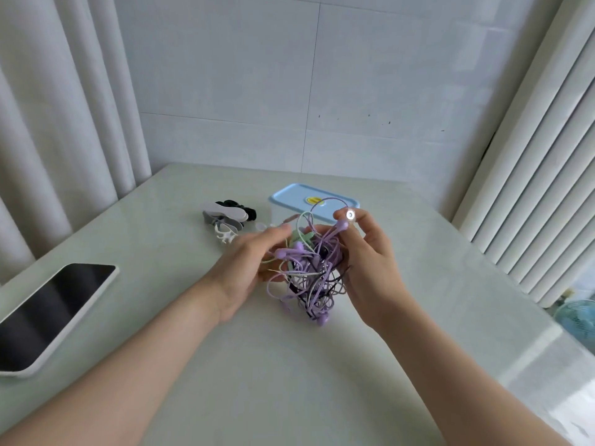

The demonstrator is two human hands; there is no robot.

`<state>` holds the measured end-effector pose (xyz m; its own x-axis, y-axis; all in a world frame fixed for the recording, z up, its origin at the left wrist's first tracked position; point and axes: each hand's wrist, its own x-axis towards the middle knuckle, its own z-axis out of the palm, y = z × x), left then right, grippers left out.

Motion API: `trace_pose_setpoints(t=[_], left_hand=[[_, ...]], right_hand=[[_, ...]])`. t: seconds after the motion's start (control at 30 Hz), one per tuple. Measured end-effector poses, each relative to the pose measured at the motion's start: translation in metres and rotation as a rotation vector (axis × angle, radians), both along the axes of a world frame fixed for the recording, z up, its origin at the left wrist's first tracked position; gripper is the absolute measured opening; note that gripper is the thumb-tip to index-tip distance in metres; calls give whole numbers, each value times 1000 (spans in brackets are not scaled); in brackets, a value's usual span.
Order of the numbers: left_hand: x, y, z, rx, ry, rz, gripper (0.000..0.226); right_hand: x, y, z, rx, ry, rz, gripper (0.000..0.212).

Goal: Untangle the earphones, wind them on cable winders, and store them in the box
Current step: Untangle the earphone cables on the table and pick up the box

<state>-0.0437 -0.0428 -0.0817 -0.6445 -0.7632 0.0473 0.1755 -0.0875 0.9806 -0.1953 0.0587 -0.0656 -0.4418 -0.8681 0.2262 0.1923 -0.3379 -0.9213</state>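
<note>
both hands are over the middle of the pale counter [289,387] and hold the earphones [309,278] between them. the earphones are one tangled bunch of cables, mostly purple, with some pale green, white and dark ones mixed in. the left hand [248,272] grips the bunch from the left side, its fingers curled toward the top of the bunch. these fingers are blurred, so i cannot tell exactly which cables they touch. the right hand [370,268] is on the right side of the bunch. its thumb and first finger pinch one earbud [350,215] with a round silver face, held above the bunch, and a purple cable loop rises just beside it. the other fingers of this hand are curled against the cables. the lowest loops and one purple earbud hang down near the counter; i cannot tell if they touch it.

behind the hands stands the box [289,201], clear with a light blue lid on it and a yellow sticker on the lid. to the left of the box, on the counter, lies a small pile of cable winders [228,217] in white, grey and black. a tablet [48,313] with a dark screen lies flat near the left edge of the counter, well apart from the hands.
</note>
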Motion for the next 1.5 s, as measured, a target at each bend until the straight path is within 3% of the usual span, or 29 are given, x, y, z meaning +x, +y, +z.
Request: trace_pose_setpoints(t=[0.1, 0.33, 0.5, 0.63, 0.77, 0.97, 1.27, 1.4, 1.5], left_hand=[[0, 8, 1, -110, -4, 0, 21], [-5, -2, -8, -77, -2, 287, 20], [-1, -10, -12, -91, -97, 465, 35], [1, -9, -8, -105, -121, 530, 35], [2, -10, -8, -123, -165, 539, 37], [5, -1, 1, -31, -222, 493, 35], [7, 7, 13, 165, -14, 348, 41], [6, 10, 11, -25, -32, 396, 20], [9, 12, 9, -353, -189, 438, 27]], right_hand=[[-1, -3, 0, 44, 26, -72, 15], [-10, -5, -4, 233, 10, -122, 23], [-13, -1, -4, 324, 208, -53, 24], [-9, 3, -2, 352, 367, 38, 28], [-4, 4, 0, 309, 475, -35, 38], [-1, 1, 2, 199, 272, -148, 33], [-1, 0, -1, 322, 124, -264, 30], [-3, -2, -2, 336, -41, -255, 30], [-5, -1, 0, 319, -160, -255, 26]])
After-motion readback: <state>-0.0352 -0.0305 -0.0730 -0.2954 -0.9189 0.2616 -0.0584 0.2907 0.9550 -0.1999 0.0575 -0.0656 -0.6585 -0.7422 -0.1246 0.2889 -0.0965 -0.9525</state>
